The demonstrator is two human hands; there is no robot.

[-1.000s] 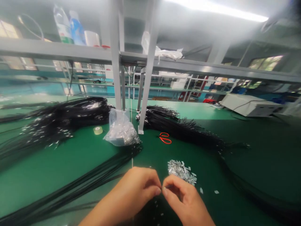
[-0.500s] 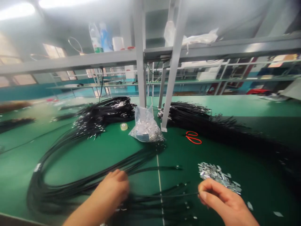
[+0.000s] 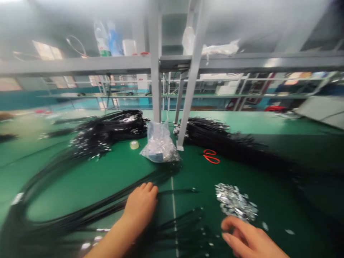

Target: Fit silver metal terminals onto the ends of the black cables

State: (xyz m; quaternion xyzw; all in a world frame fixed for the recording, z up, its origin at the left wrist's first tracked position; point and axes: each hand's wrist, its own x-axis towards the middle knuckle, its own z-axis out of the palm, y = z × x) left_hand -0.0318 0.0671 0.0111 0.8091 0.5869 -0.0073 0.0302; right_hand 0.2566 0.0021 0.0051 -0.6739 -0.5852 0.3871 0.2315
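Observation:
My left hand (image 3: 143, 200) is curled over the bundle of thin black cables (image 3: 115, 200) on the table. One black cable (image 3: 174, 192) runs out to the right from beside its knuckles; the fingertips are hidden beneath the hand. On the right, my right hand (image 3: 244, 238) hovers with thumb and index finger a little apart and nothing visible between them. Just beyond it lies a pile of small shiny metal pieces (image 3: 236, 202). Cable ends with small silver tips (image 3: 201, 229) fan out between the two hands.
A clear plastic bag of small parts (image 3: 159, 147) leans at the shelf posts (image 3: 185, 107). A tape roll (image 3: 134, 144) and red-handled scissors or pliers (image 3: 211, 156) lie nearby. Large black cable bundles (image 3: 228, 143) stretch along the right; coiled ones (image 3: 118, 125) sit at the back left.
My right hand has let go of the black cable it pinched, and its thumb and finger have parted. My left hand has shifted up and to the right over the cables. The view has turned slightly.

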